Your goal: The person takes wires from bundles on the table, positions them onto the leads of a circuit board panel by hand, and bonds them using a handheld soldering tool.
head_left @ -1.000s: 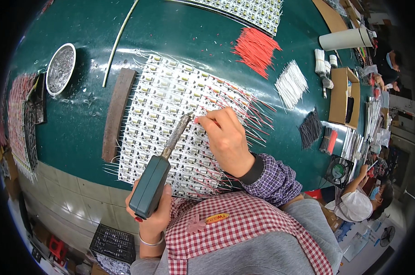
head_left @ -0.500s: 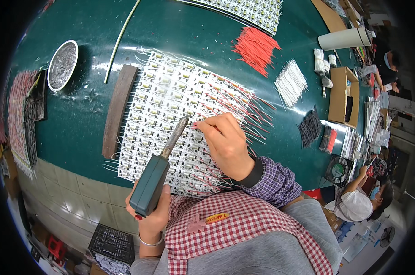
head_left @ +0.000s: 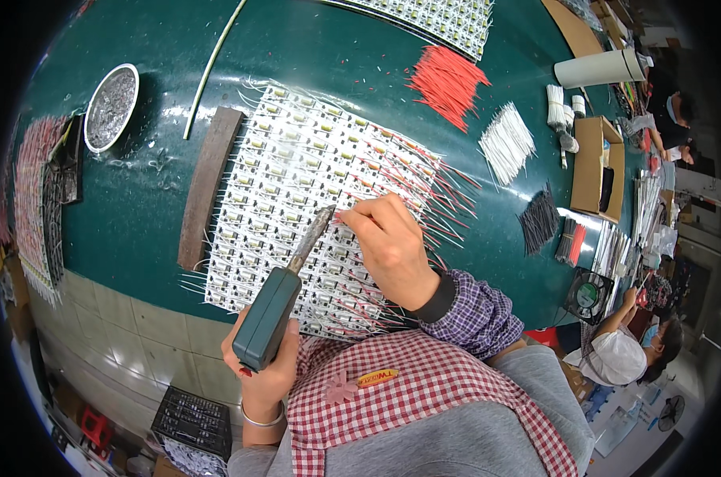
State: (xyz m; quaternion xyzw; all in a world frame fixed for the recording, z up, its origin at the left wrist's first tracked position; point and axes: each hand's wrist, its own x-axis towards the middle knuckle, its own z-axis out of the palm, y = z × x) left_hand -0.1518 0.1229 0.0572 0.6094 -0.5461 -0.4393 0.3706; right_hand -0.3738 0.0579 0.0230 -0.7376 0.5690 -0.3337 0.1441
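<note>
The left hand (head_left: 265, 358) is closed around the green handle of a soldering iron (head_left: 269, 318), which slants toward the far right over a white panel of circuit boards (head_left: 289, 171). The iron's tip is just beside the fingertips of the right hand (head_left: 396, 250); whether it touches the panel cannot be determined.

The right hand is closed in a pinch, thumb and forefinger together, above the middle of the panel. What lies between the fingertips is too small to make out.

The panel lies flat at the middle of the green counter (head_left: 157, 238), in front of the person. Red and white leads stand out along its right and near parts; pale leads fringe its left edge.

A brown bar (head_left: 207, 191) lies along the panel's left side. Farther left is a round bowl (head_left: 137, 82) with a white rim and grey contents. A second panel (head_left: 440, 20) lies at the far edge of view. To the right are a pile of red wires (head_left: 448, 86), a pile of white wires (head_left: 507, 143) and a pile of black wires (head_left: 538, 221), with an open cardboard box (head_left: 587, 171) beyond.
</note>
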